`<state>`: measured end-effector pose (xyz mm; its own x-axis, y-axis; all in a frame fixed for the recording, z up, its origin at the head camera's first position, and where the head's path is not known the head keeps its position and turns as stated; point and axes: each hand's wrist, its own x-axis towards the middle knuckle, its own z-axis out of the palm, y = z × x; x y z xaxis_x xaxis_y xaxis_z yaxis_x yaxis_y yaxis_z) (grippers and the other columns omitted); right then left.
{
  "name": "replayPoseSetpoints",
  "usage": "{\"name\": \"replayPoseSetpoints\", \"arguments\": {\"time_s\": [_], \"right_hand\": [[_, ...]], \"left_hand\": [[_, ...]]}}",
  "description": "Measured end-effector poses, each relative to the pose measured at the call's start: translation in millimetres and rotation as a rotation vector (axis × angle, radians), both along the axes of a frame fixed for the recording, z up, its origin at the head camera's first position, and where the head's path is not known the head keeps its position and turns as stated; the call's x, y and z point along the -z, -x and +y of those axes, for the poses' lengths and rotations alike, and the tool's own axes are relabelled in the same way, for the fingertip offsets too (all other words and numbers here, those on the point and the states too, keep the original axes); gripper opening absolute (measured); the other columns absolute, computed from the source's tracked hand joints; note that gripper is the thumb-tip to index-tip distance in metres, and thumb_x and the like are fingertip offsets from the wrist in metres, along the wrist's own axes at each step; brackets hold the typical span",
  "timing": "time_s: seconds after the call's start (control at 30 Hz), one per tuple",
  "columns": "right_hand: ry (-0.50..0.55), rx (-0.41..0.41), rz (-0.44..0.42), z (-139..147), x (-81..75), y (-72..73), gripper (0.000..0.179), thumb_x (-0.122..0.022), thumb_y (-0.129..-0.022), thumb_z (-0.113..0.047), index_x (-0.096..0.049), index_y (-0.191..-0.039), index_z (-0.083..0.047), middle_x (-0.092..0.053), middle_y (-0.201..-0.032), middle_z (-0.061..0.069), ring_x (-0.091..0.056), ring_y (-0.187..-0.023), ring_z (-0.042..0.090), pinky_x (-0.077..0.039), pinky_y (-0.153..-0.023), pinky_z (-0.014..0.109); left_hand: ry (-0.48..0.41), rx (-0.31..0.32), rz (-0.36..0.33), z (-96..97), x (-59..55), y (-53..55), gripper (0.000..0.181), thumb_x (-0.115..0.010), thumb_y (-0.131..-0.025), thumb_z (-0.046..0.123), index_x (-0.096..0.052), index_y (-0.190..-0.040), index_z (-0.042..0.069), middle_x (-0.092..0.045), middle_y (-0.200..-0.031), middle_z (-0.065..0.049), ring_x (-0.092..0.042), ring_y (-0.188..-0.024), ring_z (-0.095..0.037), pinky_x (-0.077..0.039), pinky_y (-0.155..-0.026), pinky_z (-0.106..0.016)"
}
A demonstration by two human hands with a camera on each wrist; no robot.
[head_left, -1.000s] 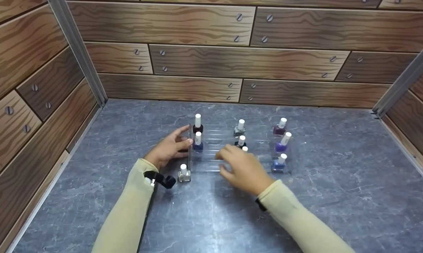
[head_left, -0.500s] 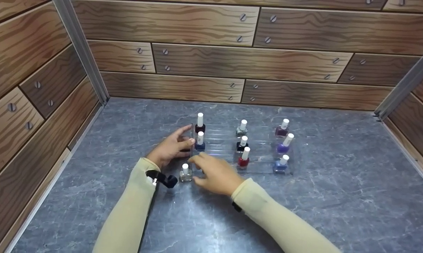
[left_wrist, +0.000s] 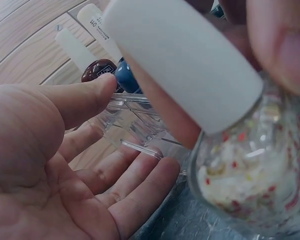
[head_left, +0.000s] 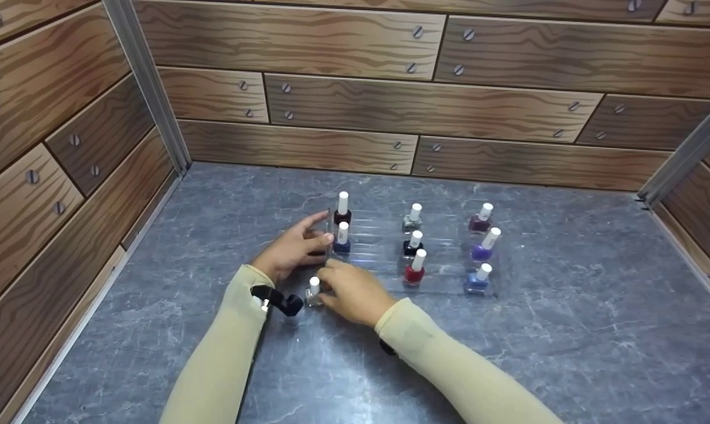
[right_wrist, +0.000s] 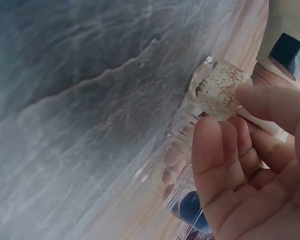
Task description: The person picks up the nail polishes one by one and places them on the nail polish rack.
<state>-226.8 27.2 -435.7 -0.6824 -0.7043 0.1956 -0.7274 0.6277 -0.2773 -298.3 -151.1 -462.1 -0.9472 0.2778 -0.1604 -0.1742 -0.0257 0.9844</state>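
Observation:
In the head view, a glittery nail polish bottle (head_left: 313,297) with a white cap stands at the front left corner of a clear tiered rack (head_left: 375,234). My right hand (head_left: 356,295) pinches this bottle between thumb and fingers; red and pale flecks show through its glass (right_wrist: 219,91) in the right wrist view. My left hand (head_left: 294,249) rests against the rack's left side, its fingers fairly straight and the thumb near the top edge. Close to that thumb stand a dark blue bottle (head_left: 342,242) and a dark red bottle (head_left: 343,215), both upright on the rack.
A red bottle (head_left: 414,273), a black one (head_left: 413,247) and a silvery one (head_left: 412,222) form the rack's middle column. Blue (head_left: 478,284), purple (head_left: 482,251) and plum (head_left: 480,222) bottles stand on the right. Wood-patterned walls (head_left: 343,97) enclose the grey tabletop (head_left: 578,294).
My right hand has moved left from the middle of the rack to the glittery bottle and closed its fingers on it. The red bottle has come into full view. My left hand stays at the rack.

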Motion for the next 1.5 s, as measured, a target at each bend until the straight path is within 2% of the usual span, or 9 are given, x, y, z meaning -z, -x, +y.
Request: {"name": "replayPoseSetpoints", "arguments": {"time_s": [0.3, 0.43, 0.63, 0.87, 1.07, 1.17, 1.33, 1.4, 1.5], "right_hand": [[-0.042, 0.002, 0.104, 2.3, 0.8, -2.3, 0.02, -0.083, -0.085, -0.026, -0.072, -0.094, -0.012, -0.061, -0.091, -0.001, -0.059, -0.083, 0.018, -0.055, -0.066, 0.033], [-0.014, 0.016, 0.092, 9.4, 0.3, -4.3, 0.02, -0.082, -0.083, -0.025, -0.072, -0.094, -0.013, -0.063, -0.091, -0.002, -0.059, -0.084, 0.018, -0.054, -0.065, 0.032], [0.135, -0.017, -0.084, 34.3, -7.8, -4.9, 0.017, -0.076, -0.088, -0.014, -0.069, -0.104, -0.013, -0.067, -0.102, -0.002, -0.067, -0.091, 0.018, -0.059, -0.081, 0.028], [0.436, -0.032, -0.226, 72.2, -21.2, 0.3, 0.022, -0.073, -0.089, 0.002, -0.068, -0.107, -0.01, -0.068, -0.106, -0.001, -0.068, -0.097, 0.013, -0.062, -0.089, 0.033], [0.589, -0.024, -0.197, 94.8, -40.6, 5.4, 0.022, -0.072, -0.089, 0.005, -0.07, -0.106, -0.008, -0.07, -0.104, 0.002, -0.069, -0.092, 0.015, -0.063, -0.083, 0.028], [0.652, 0.003, -0.177, 105.2, -48.8, 7.0, 0.022, -0.072, -0.089, 0.007, -0.071, -0.105, -0.008, -0.071, -0.101, 0.002, -0.071, -0.084, 0.019, -0.064, -0.073, 0.029], [0.776, 0.118, -0.13, 114.9, -54.7, 11.5, 0.02, -0.075, -0.088, 0.007, -0.072, -0.105, -0.003, -0.073, -0.102, 0.005, -0.071, -0.088, 0.024, -0.064, -0.077, 0.029], [0.817, 0.173, -0.104, 115.8, -55.2, 13.2, 0.019, -0.075, -0.088, 0.006, -0.072, -0.105, -0.002, -0.073, -0.103, 0.006, -0.07, -0.092, 0.022, -0.063, -0.082, 0.029], [0.845, 0.224, -0.083, 117.3, -55.1, 15.3, 0.017, -0.076, -0.088, 0.005, -0.071, -0.103, -0.001, -0.073, -0.1, 0.006, -0.069, -0.091, 0.019, -0.063, -0.081, 0.03]], "left_hand": [[-0.016, 0.004, -0.003, 1.3, 2.1, 0.0, 0.07, -0.064, -0.102, 0.009, -0.03, -0.163, 0.017, -0.053, -0.143, -0.024, -0.061, -0.123, -0.034, -0.055, -0.104, -0.046], [-0.025, 0.0, -0.006, 1.7, 2.8, -1.0, 0.07, -0.064, -0.102, 0.009, -0.03, -0.163, 0.017, -0.053, -0.144, -0.025, -0.062, -0.123, -0.033, -0.056, -0.103, -0.045], [-0.022, 0.005, -0.004, 2.0, 2.4, -1.1, 0.07, -0.064, -0.103, 0.01, -0.029, -0.163, 0.017, -0.052, -0.145, -0.025, -0.061, -0.125, -0.034, -0.055, -0.104, -0.045], [0.0, 0.006, 0.004, 0.3, 2.5, -0.1, 0.069, -0.063, -0.104, 0.011, -0.029, -0.164, 0.017, -0.052, -0.145, -0.024, -0.06, -0.126, -0.033, -0.055, -0.105, -0.046], [0.016, 0.001, 0.0, -1.4, 1.8, 0.0, 0.069, -0.063, -0.104, 0.012, -0.03, -0.163, 0.018, -0.051, -0.143, -0.023, -0.059, -0.125, -0.032, -0.054, -0.105, -0.047], [0.024, 0.009, 0.003, -1.0, 1.5, 1.0, 0.069, -0.064, -0.103, 0.013, -0.03, -0.163, 0.019, -0.052, -0.144, -0.023, -0.06, -0.125, -0.032, -0.055, -0.104, -0.046], [0.021, 0.012, 0.0, -0.7, 0.9, 0.7, 0.069, -0.064, -0.103, 0.014, -0.03, -0.163, 0.019, -0.051, -0.146, -0.024, -0.061, -0.125, -0.031, -0.055, -0.104, -0.045], [0.019, 0.008, -0.004, -0.8, 0.8, 0.2, 0.069, -0.064, -0.103, 0.013, -0.031, -0.163, 0.018, -0.05, -0.146, -0.024, -0.061, -0.124, -0.031, -0.055, -0.104, -0.045], [0.019, 0.006, -0.007, -0.1, -0.1, -0.7, 0.069, -0.064, -0.103, 0.012, -0.031, -0.163, 0.018, -0.049, -0.146, -0.025, -0.061, -0.123, -0.03, -0.055, -0.105, -0.045]]}}
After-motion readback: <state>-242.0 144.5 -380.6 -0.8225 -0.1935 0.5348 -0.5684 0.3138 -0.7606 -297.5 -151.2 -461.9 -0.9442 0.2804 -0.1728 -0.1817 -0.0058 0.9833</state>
